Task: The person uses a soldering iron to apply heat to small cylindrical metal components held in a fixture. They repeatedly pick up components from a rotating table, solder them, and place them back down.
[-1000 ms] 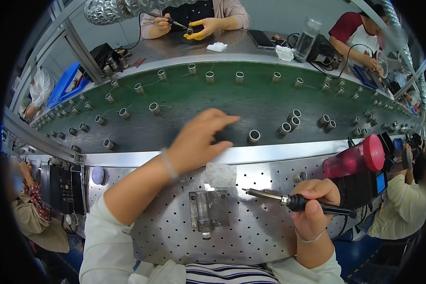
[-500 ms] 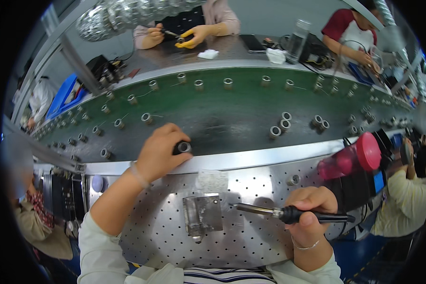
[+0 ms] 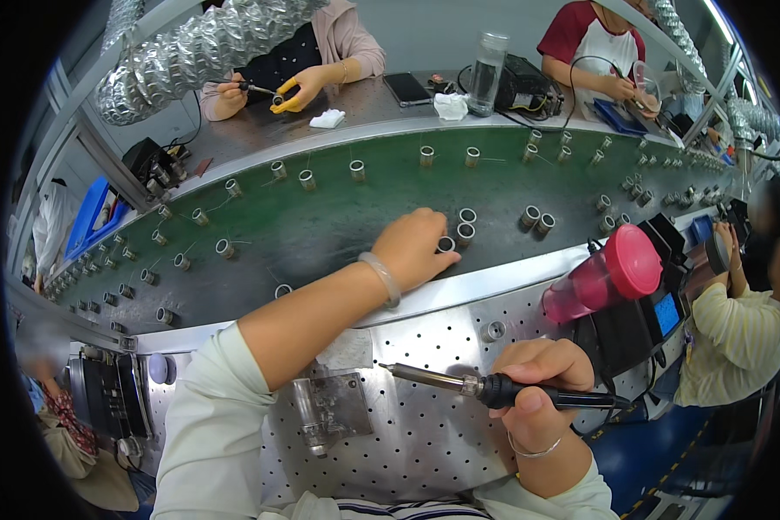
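My left hand (image 3: pixel 412 249) reaches over the conveyor belt (image 3: pixel 355 208), its thumb and fingers closed round a short metal cylinder (image 3: pixel 445 245). Two more such cylinders stand right beside it, one being the nearer ring-topped cylinder (image 3: pixel 465 232). In my right hand (image 3: pixel 542 381) is a soldering iron (image 3: pixel 503 390), held above the perforated metal bench (image 3: pixel 433 451) with its tip pointing left. Left of that tip lies a metal fixture block (image 3: pixel 342 403), partly behind my left forearm. A small cylindrical piece (image 3: pixel 318 442) sits at the block's near end.
Several cylinders stand along the belt. A pink-lidded bottle (image 3: pixel 602 273) and a black soldering station (image 3: pixel 646 334) are at the right. A small metal part (image 3: pixel 493 330) stands on the bench. Two people work across the belt, near a silver duct (image 3: pixel 199 61).
My left hand has let go of one cylinder, left near the belt's edge, and moved right to another. The soldering iron stays in my right hand. The view has shifted right.
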{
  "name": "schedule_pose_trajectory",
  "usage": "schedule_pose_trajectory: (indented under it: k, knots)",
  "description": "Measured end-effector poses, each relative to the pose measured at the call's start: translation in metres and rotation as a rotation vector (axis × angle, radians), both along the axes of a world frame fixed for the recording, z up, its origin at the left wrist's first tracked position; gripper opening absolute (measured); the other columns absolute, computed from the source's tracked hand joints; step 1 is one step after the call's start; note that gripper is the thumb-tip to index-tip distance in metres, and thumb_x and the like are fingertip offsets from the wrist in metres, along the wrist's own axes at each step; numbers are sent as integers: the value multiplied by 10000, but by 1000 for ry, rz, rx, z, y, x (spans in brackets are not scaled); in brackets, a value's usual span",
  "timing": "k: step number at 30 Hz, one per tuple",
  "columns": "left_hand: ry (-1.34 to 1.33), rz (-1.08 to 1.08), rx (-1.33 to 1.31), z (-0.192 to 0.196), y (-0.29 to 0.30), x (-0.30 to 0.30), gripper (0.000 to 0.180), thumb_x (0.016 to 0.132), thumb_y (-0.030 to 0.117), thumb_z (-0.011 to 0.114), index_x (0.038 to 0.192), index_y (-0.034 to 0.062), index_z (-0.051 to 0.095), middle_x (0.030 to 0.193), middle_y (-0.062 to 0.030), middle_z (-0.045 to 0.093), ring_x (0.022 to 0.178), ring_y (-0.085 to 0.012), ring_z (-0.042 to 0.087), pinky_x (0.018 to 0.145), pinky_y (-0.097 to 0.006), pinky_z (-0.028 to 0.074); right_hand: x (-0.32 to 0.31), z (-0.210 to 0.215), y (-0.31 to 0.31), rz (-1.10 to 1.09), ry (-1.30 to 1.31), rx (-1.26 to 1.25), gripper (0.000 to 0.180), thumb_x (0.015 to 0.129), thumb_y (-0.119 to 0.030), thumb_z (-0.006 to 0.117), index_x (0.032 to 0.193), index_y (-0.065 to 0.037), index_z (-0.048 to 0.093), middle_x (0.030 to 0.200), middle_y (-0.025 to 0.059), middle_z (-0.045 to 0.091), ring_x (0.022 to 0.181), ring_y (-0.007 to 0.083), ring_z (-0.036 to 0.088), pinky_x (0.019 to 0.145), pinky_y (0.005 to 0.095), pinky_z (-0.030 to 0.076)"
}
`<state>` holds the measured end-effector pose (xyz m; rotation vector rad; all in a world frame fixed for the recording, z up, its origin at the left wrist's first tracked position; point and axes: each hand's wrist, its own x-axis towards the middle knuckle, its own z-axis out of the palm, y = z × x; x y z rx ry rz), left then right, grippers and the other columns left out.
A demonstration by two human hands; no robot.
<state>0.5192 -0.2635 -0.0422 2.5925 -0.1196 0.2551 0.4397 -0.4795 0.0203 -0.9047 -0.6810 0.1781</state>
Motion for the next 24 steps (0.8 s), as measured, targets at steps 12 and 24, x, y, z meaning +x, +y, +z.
schedule_pose_trajectory:
  k: [12,24]
  knots:
    - [525,-236,-1296,54,90,-174,274,764,91,727,1007,-16,657,977,-63,650,775,-72,573,658,-192,457,-11,2,16,-61,107,-124,326,796,-232,735,848,15,528,681,102,560,507,121,537,463,209,435]
    - [601,-255,-1571,44,72,-203,893,655,111,808,1405,15,333,1403,-194,392,1174,-271,489,853,-278,425,-11,-24,30,86,65,-239,214,796,-115,699,864,23,551,706,107,589,512,111,548,477,189,438]
